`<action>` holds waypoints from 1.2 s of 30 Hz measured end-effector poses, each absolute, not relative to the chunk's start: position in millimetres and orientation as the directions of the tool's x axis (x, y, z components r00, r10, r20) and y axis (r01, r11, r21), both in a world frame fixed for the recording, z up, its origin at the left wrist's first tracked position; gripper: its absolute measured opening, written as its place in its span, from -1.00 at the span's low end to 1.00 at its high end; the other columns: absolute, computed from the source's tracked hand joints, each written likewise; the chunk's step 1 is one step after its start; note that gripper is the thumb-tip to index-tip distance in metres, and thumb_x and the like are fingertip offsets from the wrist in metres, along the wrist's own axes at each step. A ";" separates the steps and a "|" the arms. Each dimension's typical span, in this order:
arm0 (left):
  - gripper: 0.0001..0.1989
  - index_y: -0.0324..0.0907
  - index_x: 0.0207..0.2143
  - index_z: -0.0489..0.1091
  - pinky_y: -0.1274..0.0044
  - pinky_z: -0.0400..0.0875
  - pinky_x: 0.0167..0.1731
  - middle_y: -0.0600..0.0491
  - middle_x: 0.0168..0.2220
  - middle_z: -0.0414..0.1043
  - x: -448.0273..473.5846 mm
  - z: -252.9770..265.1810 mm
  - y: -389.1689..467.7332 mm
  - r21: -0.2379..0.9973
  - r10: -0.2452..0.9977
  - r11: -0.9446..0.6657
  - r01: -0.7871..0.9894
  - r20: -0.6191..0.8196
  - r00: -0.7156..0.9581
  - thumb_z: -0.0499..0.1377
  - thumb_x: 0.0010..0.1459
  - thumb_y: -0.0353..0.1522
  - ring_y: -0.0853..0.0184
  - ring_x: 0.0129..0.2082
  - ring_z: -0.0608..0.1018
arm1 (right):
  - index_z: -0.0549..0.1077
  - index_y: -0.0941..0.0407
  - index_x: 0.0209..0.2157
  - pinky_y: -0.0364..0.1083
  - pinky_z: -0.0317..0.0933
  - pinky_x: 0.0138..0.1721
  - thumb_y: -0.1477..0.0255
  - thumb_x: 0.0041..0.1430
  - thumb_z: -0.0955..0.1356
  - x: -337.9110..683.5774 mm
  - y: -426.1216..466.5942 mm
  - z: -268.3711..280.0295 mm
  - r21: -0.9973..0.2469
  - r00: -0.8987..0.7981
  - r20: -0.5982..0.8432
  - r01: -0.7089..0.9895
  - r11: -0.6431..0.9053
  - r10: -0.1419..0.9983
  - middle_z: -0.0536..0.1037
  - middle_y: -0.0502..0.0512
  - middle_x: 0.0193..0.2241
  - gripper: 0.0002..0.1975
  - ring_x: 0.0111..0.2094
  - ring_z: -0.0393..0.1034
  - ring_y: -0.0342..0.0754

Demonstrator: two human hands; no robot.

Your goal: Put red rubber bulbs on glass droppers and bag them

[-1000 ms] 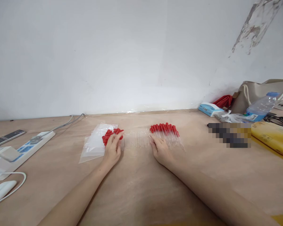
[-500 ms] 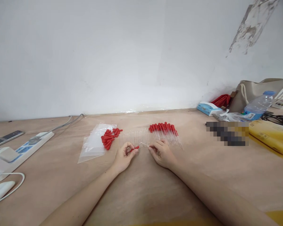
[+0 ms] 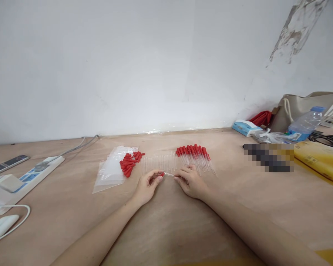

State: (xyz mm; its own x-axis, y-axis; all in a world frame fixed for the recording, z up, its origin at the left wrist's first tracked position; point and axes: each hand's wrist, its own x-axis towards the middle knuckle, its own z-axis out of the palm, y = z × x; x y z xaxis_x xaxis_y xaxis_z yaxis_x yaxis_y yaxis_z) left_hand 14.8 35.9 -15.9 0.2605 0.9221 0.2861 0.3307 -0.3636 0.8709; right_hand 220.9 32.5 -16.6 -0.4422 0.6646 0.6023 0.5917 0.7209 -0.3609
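Note:
Between thumb and fingers, my left hand (image 3: 148,185) pinches a red rubber dropper bulb (image 3: 162,174), mostly covered by the fingers. My right hand (image 3: 191,181) is closed on a thin clear glass dropper tube (image 3: 169,174), whose left end meets the bulb's mouth. Whether the tube sits inside the bulb I cannot tell. Beyond the hands lies a row of bare glass tubes (image 3: 158,161). To their right are several droppers with red bulbs fitted (image 3: 194,150). On the left, loose red bulbs (image 3: 127,162) are heaped partly on clear plastic bags (image 3: 108,176).
A power strip (image 3: 30,179) with plugs and cables lies at left, near a remote-like device (image 3: 9,163). At right are a tissue pack (image 3: 245,128), a plastic bottle (image 3: 306,123), a grey bag (image 3: 305,105) and a yellow package (image 3: 320,160). Brown paper (image 3: 233,221) covers the table.
The glass tube and the red bulb, apart half a second ago, now meet end to end. My hands have barely shifted, and less of the bulb shows past the left fingers.

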 end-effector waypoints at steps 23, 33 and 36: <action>-0.83 -0.19 -0.37 0.39 0.57 0.29 -0.40 0.06 -0.40 0.39 18.1 -4.6 19.1 0.651 0.837 -0.542 0.532 0.362 0.410 0.05 0.13 -0.32 0.39 -0.41 0.41 | 0.42 0.12 -0.41 -0.06 -0.16 -0.30 0.49 0.16 0.17 226.5 33.0 -8.9 -0.121 -0.577 0.562 0.651 0.749 0.593 0.44 0.02 -0.49 -0.78 -0.49 0.18 -0.19; -0.82 -0.20 -0.38 0.38 0.56 0.28 -0.40 0.03 -0.43 0.36 17.9 -2.1 16.6 0.569 0.780 -0.621 0.539 0.378 0.499 0.02 0.15 -0.32 0.38 -0.43 0.39 | 0.35 0.15 -0.52 -0.08 -0.15 -0.34 0.48 0.14 0.17 218.8 29.7 -12.7 -0.139 -0.610 0.499 0.645 0.751 0.616 0.40 -0.01 -0.55 -0.78 -0.53 0.15 -0.20; -0.81 -0.19 -0.36 0.39 0.56 0.29 -0.39 0.03 -0.42 0.37 16.4 -2.0 20.4 0.564 0.777 -0.626 0.538 0.388 0.496 0.02 0.16 -0.32 0.38 -0.41 0.40 | 0.38 0.15 -0.50 -0.09 -0.13 -0.33 0.47 0.15 0.17 214.2 28.7 -8.0 -0.163 -0.591 0.468 0.673 0.721 0.657 0.43 0.01 -0.53 -0.77 -0.51 0.18 -0.18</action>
State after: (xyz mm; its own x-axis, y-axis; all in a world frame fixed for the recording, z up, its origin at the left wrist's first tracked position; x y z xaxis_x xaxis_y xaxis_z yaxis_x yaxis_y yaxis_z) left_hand 16.4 20.4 -2.0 0.4961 0.7765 0.3884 0.5382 -0.6261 0.5643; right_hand 214.2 28.7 -8.0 -0.5911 0.6571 0.4678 0.6731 0.7214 -0.1628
